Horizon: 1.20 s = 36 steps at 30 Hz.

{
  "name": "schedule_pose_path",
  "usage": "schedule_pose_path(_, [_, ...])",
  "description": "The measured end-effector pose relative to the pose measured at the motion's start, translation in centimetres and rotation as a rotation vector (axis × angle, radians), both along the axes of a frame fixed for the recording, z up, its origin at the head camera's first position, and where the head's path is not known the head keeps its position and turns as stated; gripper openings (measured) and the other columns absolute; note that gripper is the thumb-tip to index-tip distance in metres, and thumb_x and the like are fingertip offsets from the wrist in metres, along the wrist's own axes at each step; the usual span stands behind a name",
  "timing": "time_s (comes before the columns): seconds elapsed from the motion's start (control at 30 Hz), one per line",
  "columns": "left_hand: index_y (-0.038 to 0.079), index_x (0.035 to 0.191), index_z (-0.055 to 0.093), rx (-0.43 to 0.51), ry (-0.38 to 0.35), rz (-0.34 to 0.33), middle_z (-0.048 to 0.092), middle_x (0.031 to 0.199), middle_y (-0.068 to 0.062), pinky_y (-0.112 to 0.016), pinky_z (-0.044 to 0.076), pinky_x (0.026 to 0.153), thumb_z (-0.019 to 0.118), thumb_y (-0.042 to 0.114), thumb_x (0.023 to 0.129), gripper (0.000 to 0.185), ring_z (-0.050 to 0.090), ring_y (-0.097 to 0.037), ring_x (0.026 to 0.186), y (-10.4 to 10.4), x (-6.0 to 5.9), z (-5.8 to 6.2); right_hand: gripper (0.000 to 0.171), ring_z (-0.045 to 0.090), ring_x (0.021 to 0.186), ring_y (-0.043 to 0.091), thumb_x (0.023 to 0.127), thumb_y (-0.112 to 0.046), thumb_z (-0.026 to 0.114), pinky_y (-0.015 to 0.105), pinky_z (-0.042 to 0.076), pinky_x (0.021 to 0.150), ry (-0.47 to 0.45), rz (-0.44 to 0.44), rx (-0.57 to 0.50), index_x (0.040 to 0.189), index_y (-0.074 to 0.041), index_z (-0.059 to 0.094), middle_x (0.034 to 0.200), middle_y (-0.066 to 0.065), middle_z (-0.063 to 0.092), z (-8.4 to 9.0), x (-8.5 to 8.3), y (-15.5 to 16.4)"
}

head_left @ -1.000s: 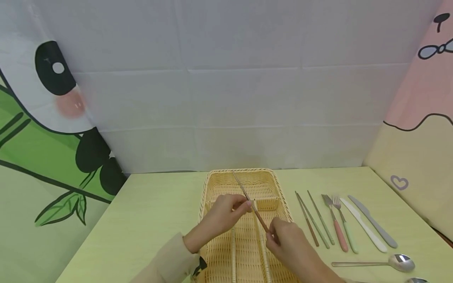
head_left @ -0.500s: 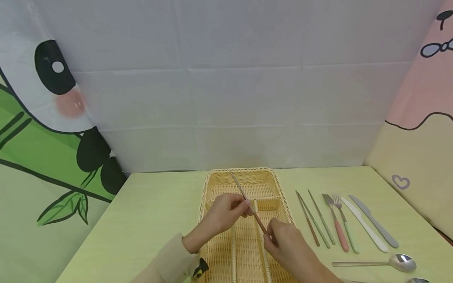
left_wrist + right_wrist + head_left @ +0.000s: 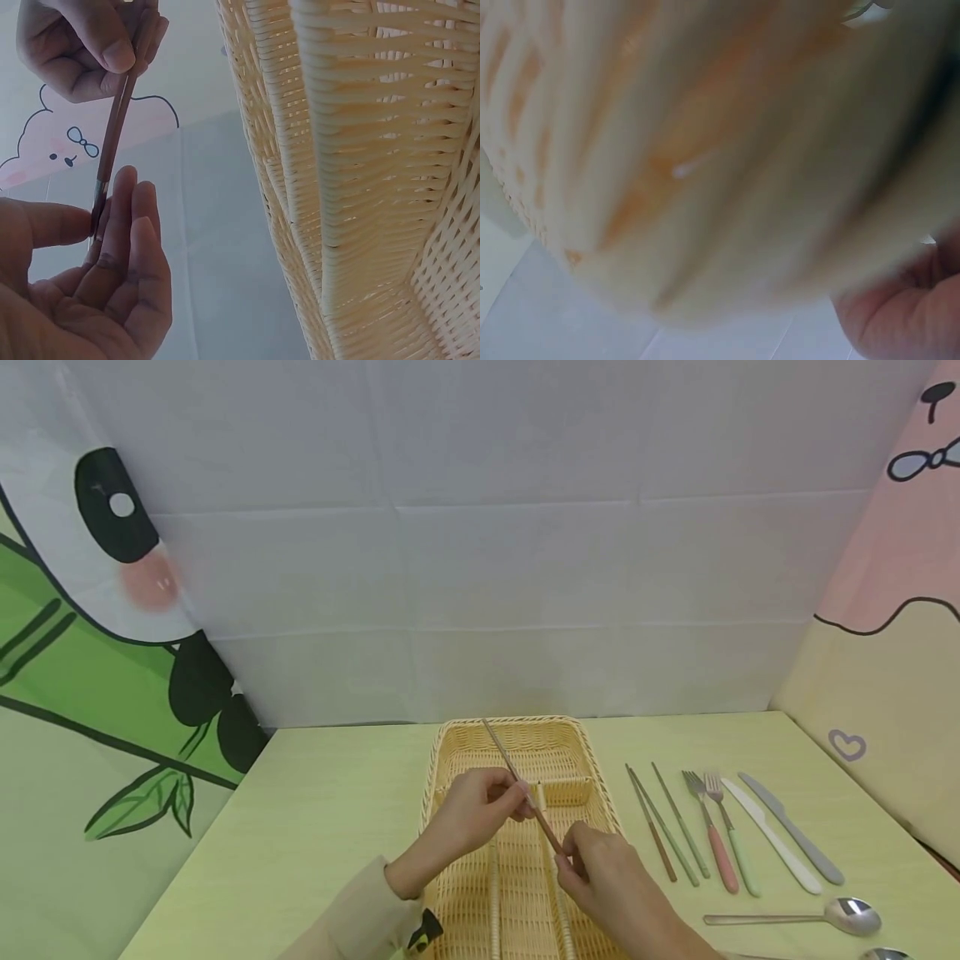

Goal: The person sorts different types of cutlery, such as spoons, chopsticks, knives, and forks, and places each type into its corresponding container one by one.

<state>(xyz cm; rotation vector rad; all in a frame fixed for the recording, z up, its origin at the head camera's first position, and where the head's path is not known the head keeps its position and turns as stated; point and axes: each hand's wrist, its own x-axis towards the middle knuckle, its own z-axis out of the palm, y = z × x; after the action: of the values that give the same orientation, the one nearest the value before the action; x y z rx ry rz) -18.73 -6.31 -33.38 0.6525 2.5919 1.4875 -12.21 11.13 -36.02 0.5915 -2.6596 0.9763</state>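
A chopstick (image 3: 517, 779) with a brown handle and a silver tip is held slanted over the woven cutlery tray (image 3: 457, 747) on the pale green table (image 3: 322, 827). My left hand (image 3: 525, 802) pinches it near the middle, where brown meets silver. My right hand (image 3: 566, 858) pinches the brown handle end, lower and to the right. In the left wrist view the left hand (image 3: 101, 225) has thumb and fingers on the chopstick (image 3: 116, 142) and the right hand (image 3: 120, 56) grips it above, beside the tray wall (image 3: 360, 187). The right wrist view is blurred wicker with a bit of hand (image 3: 907, 315).
To the right of the tray lie a brown chopstick (image 3: 651, 822), two green chopsticks (image 3: 678, 831), a pink-handled fork (image 3: 716, 847), a green-handled fork (image 3: 738, 856), a white knife (image 3: 772, 842), a grey knife (image 3: 793, 831) and a spoon (image 3: 847, 914). A cloth backdrop closes the table's far edge.
Both hands and the chopstick have drifted slightly to the left over the tray. The holds are unchanged.
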Motion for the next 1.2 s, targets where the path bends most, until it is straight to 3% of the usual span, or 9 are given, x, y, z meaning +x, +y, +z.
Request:
schedule_pose_path(0.33, [0.005,0.088,0.064,0.025,0.008,0.001,0.069,0.076,-0.008,-0.026,0.052,0.067,0.049,0.025,0.095,0.025,0.068,-0.021,0.074,-0.7,-0.1,0.3,0.008,0.033,0.043,-0.004,0.079,-0.007,0.065,0.011,0.032,0.039,0.054,-0.063,0.033,0.079,-0.004,0.057,0.053,-0.008,0.045,0.3,0.3,-0.1])
schedule_pose_path(0.53, [0.003,0.086,0.062,0.027,0.016,0.004,0.068,0.076,-0.007,-0.021,0.052,0.066,0.048,0.024,0.095,0.027,0.065,-0.012,0.069,-1.5,0.0,0.5,0.008,0.032,0.043,-0.004,0.080,-0.009,0.065,0.013,0.032,0.040,0.049,-0.099,0.040,0.081,-0.007,0.058,0.053,-0.010,0.043,0.4,0.3,0.1])
schedule_pose_path(0.67, [0.004,0.085,0.062,0.009,0.007,-0.002,0.067,0.075,-0.007,-0.021,0.052,0.066,0.048,0.024,0.096,0.027,0.065,-0.013,0.068,-1.9,0.1,0.7,0.008,0.031,0.043,-0.004,0.080,-0.009,0.066,0.013,0.032,0.040,0.058,-0.125,0.042,0.082,-0.007,0.058,0.053,-0.010,0.043,0.3,0.2,0.5])
schedule_pose_path(0.93, [0.007,0.083,0.063,-0.106,0.028,0.012,0.066,0.072,-0.001,-0.023,0.050,0.063,0.049,0.023,0.095,0.025,0.063,-0.011,0.066,-3.1,0.4,1.1,0.007,0.032,0.042,-0.002,0.082,-0.009,0.064,0.015,0.033,0.042,0.014,-0.179,0.036,0.084,-0.006,0.059,0.053,-0.011,0.043,0.2,-0.3,2.1])
schedule_pose_path(1.2, [0.009,0.076,0.061,-0.251,0.050,-0.008,0.065,0.065,0.002,-0.023,0.043,0.050,0.049,0.023,0.095,0.026,0.058,-0.008,0.057,-4.3,0.8,1.2,0.005,0.039,0.044,-0.002,0.082,-0.006,0.062,0.015,0.037,0.044,-0.018,-0.238,0.033,0.085,-0.003,0.059,0.055,-0.009,0.050,-0.1,-1.2,4.5])
